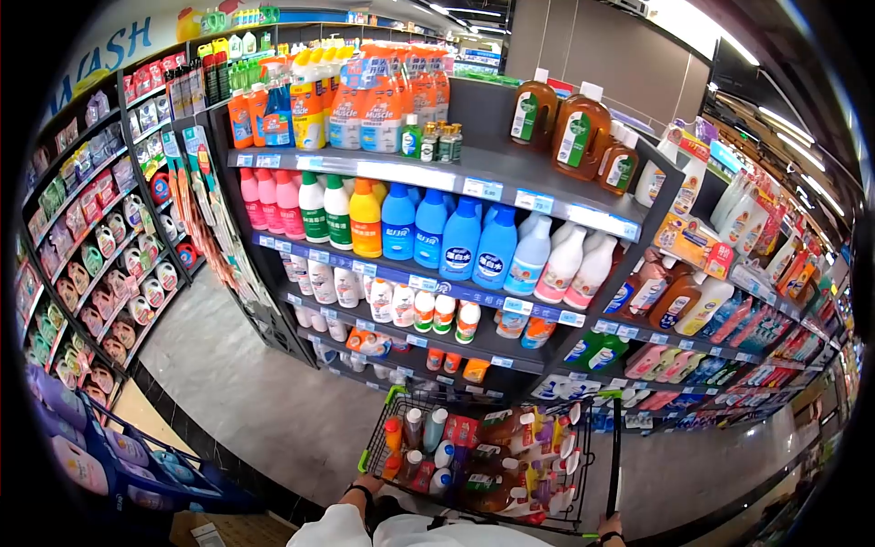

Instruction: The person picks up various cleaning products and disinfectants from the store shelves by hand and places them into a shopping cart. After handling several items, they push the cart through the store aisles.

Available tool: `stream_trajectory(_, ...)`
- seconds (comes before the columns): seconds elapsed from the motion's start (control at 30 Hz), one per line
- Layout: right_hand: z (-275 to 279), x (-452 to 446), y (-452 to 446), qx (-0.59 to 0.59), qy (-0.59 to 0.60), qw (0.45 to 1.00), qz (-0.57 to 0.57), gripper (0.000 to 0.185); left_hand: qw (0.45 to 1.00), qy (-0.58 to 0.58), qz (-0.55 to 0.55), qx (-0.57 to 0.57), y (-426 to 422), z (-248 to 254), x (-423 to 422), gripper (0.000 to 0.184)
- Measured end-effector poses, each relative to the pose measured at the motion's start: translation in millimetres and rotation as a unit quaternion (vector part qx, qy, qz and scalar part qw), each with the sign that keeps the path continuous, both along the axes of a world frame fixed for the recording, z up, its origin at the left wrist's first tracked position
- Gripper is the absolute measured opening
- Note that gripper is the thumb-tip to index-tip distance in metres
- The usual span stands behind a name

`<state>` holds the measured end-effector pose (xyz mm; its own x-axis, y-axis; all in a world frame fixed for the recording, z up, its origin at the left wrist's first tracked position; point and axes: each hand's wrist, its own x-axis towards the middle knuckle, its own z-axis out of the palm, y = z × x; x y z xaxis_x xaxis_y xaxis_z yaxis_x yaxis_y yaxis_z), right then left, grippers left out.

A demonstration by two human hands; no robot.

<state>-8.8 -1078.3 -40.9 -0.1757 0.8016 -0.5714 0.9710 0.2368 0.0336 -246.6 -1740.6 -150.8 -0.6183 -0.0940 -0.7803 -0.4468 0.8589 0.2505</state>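
Note:
A shopping cart point(591, 456) of black wire with green corners stands in front of me, its handle point(616, 447) on the right side. My left hand point(367, 483) is closed on the cart's near left edge, by a green corner piece. Low on the right, my right hand point(610, 524) is wrapped round the near end of the handle. Inside the cart lie several brown bottles point(492, 479) with white caps, an orange bottle point(393, 433) and other bottles and packs. Both hands show only partly at the bottom of the view.
Straight ahead stands a shelf unit point(383, 169) with blue bottles point(428, 228), spray bottles and large brown bottles point(576, 132). More stocked shelves point(91, 246) line the left. A blue display bin point(137, 469) holds purple bottles at lower left. Grey floor point(228, 365) runs between.

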Motion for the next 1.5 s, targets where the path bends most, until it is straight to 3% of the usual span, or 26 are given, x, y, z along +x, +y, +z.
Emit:
stream_trajectory(0.07,-9.0,-7.5,-13.4,0.057,-0.095,0.991,0.071,0.075,0.987,0.071,0.045,0.139,-37.0,-47.7,7.5,0.061)
stream_trajectory(0.1,-7.4,-6.2,-18.4,0.054,-0.080,0.994,0.048,0.078,0.996,0.020,0.061,0.069,-48.0,-43.5,6.9,0.059)
stream_trajectory(0.13,11.2,-15.2,-44.5,0.096,-0.056,0.993,0.029,0.076,0.996,0.023,0.056,0.066,-61.2,-46.8,-0.2,0.059)
stream_trajectory(0.17,-11.4,-10.2,-37.2,0.109,-0.066,0.990,0.057,0.077,0.996,0.028,0.052,0.073,-76.3,-50.5,-1.6,0.056)
stream_trajectory(0.23,-9.4,-29.3,-48.8,0.091,-0.097,0.991,-0.033,0.068,0.996,0.024,0.040,0.076,-106.4,-52.7,0.0,0.053)
stream_trajectory(0.27,-29.9,-26.3,-43.0,0.079,-0.012,0.985,-0.151,0.066,0.994,-0.009,0.043,0.100,-114.8,-28.7,-2.2,0.050)
stream_trajectory(0.33,-19.4,-36.4,-69.0,0.054,-0.074,0.980,-0.176,0.068,0.985,-0.068,0.050,0.147,-140.0,22.8,-24.5,0.045)
stream_trajectory(0.4,25.9,-54.1,-147.1,0.178,-0.052,0.978,-0.096,0.073,0.964,0.189,-0.160,0.095,-207.2,-95.3,-34.6,0.044)
stream_trajectory(0.47,12.5,-47.2,-179.6,0.193,0.025,0.975,-0.107,0.076,0.992,0.045,0.022,0.117,-225.7,-23.1,-56.9,0.044)
stream_trajectory(0.5,-2.6,-46.6,-185.1,0.196,-0.030,0.980,-0.019,0.077,0.989,0.057,0.011,0.134,-245.2,-15.6,-69.6,0.045)
stream_trajectory(0.6,-17.1,-56.1,-219.4,0.086,0.034,0.991,-0.097,0.072,0.981,0.141,0.006,0.130,-293.7,-18.1,-122.1,0.046)
stream_trajectory(0.63,-16.8,-58.3,-230.8,0.085,0.033,0.991,-0.102,0.072,0.982,0.139,0.001,0.130,-301.7,-0.9,-135.5,0.046)
stream_trajectory(0.73,0.5,-99.8,-249.6,0.100,0.321,0.936,0.102,0.042,0.941,0.286,-0.015,0.178,-310.9,83.2,-205.5,0.036)
stream_trajectory(0.77,36.6,-132.6,-262.5,0.102,0.379,0.913,0.114,0.037,0.925,0.320,-0.014,0.206,-309.9,114.1,-225.4,0.032)
stream_trajectory(0.8,73.7,-165.7,-276.4,0.101,0.434,0.886,0.130,0.032,0.910,0.354,-0.029,0.212,-308.6,146.1,-247.0,0.030)
stream_trajectory(0.83,153.6,-205.7,-318.2,0.081,0.511,0.840,0.162,0.030,0.895,0.388,-0.042,0.218,-305.9,178.9,-269.4,0.028)
stream_trajectory(0.87,233.6,-245.5,-360.1,0.053,0.581,0.788,0.198,0.028,0.830,0.511,-0.102,0.200,-301.9,211.7,-289.7,0.028)
stream_trajectory(0.97,405.1,-313.6,-462.0,-0.030,0.656,0.689,0.305,0.028,0.785,0.557,-0.113,0.247,-279.0,346.0,-330.8,0.029)
stream_trajectory(1.0,438.0,-323.9,-482.1,-0.063,0.669,0.653,0.349,0.030,0.698,0.638,-0.180,0.270,-268.6,388.5,-344.3,0.030)
stream_trajectory(1.03,463.6,-333.2,-495.3,-0.081,0.664,0.606,0.431,0.030,0.736,0.585,-0.142,0.309,-253.0,441.2,-340.9,0.028)
stream_trajectory(1.07,482.5,-343.0,-505.3,-0.098,0.656,0.550,0.508,0.031,0.754,0.560,-0.137,0.314,-241.6,481.5,-342.1,0.025)
stream_trajectory(1.17,510.8,-376.7,-522.5,-0.124,0.635,0.467,0.602,0.035,0.672,0.560,-0.178,0.450,-204.3,569.5,-358.8,0.028)
stream_trajectory(1.27,498.4,-444.0,-528.2,-0.107,0.686,0.451,0.561,0.032,0.643,0.585,-0.216,0.445,-170.5,624.4,-376.5,0.034)
stream_trajectory(1.37,488.2,-533.4,-536.5,-0.205,0.750,0.446,0.442,0.039,0.635,0.630,-0.264,0.362,-149.0,653.1,-411.3,0.044)
stream_trajectory(1.47,507.7,-613.4,-554.1,-0.139,0.795,0.424,0.411,0.046,0.646,0.616,-0.241,0.380,-131.7,661.8,-465.5,0.058)
stream_trajectory(1.5,518.1,-638.5,-558.1,-0.088,0.800,0.431,0.409,0.048,0.607,0.683,-0.243,0.327,-126.3,657.3,-492.0,0.064)
